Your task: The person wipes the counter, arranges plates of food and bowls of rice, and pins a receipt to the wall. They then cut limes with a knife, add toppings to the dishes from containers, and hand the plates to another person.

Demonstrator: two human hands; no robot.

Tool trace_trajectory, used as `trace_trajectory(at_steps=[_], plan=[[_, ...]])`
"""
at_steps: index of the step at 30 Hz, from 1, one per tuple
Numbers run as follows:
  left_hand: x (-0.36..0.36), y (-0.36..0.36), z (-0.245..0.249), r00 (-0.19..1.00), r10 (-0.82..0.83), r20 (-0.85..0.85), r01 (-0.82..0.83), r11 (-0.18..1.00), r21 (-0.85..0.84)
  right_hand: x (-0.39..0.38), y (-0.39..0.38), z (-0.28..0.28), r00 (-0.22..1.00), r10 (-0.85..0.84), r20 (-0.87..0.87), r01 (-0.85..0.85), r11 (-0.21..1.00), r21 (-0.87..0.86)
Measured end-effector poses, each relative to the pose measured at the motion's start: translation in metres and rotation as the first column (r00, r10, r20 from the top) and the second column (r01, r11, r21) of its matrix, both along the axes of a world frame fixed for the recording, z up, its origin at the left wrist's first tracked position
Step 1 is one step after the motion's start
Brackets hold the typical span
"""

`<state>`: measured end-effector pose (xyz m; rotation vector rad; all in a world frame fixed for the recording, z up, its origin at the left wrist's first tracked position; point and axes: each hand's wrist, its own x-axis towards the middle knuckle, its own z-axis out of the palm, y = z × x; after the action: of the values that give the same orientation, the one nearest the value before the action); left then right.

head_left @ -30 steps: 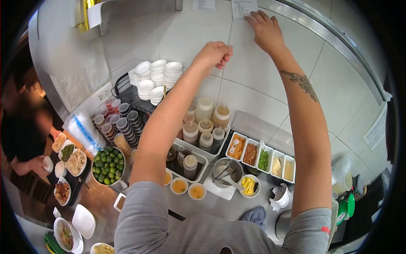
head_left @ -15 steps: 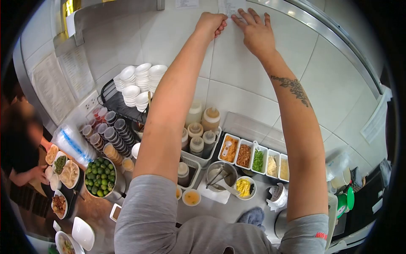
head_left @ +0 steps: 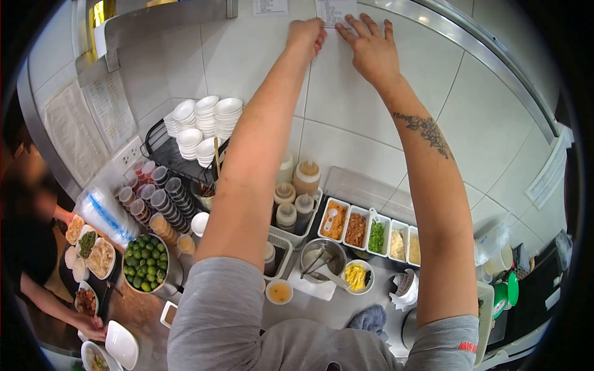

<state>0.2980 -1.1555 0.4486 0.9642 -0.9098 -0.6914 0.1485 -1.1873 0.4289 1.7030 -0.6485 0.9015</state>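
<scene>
High on the tiled wall, a printed paper slip (head_left: 336,12) hangs between my two hands. Beside its lower left edge is my left hand (head_left: 306,37), its fingers curled in. Whatever those fingers may pinch is hidden. My right hand (head_left: 375,52) lies against the tiles with its fingers spread, the index fingertip touching the slip's lower right corner. To the left hangs a second printed slip (head_left: 270,7), untouched.
Below my arms are squeeze bottles (head_left: 306,177), tubs of toppings (head_left: 357,228), a metal pot (head_left: 323,260) with utensils and a bowl of yellow strips (head_left: 357,276). Leftward stand stacked white dishes (head_left: 206,111), a pot of green citrus (head_left: 146,263) and a co-worker's hand (head_left: 91,326).
My left hand has shifted slightly left, uncovering more of the slip's lower edge. My right hand stays nearly in place. The co-worker's arm has reached down toward the white dishes.
</scene>
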Motion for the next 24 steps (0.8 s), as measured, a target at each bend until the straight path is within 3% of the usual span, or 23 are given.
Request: trace_trajectory(at_steps=[3,9,15,18,24], plan=[[0.036,-0.005,-0.001,0.857,-0.026,-0.515,0.006,0.999,-0.041,0.001,0.000,-0.002,1.000,0.009,0.009,-0.009,1.000,0.006],[0.036,0.003,-0.003,0.972,-0.109,-0.207,0.077,0.985,-0.155,0.002,0.002,-0.001,1.000,0.014,0.021,-0.014,1.000,0.027],[0.021,0.011,0.010,0.992,-0.111,0.064,0.111,0.994,-0.002,0.002,0.002,-0.001,1.000,0.016,0.027,-0.017,0.999,0.034],[0.011,0.004,0.013,0.989,-0.083,0.121,0.077,0.996,0.048,0.003,0.002,-0.001,0.999,0.015,0.030,-0.016,0.999,0.041],[0.003,-0.003,0.014,0.999,0.003,0.054,-0.004,0.999,0.031,0.002,0.002,-0.002,0.999,0.009,0.035,-0.010,0.999,0.033]])
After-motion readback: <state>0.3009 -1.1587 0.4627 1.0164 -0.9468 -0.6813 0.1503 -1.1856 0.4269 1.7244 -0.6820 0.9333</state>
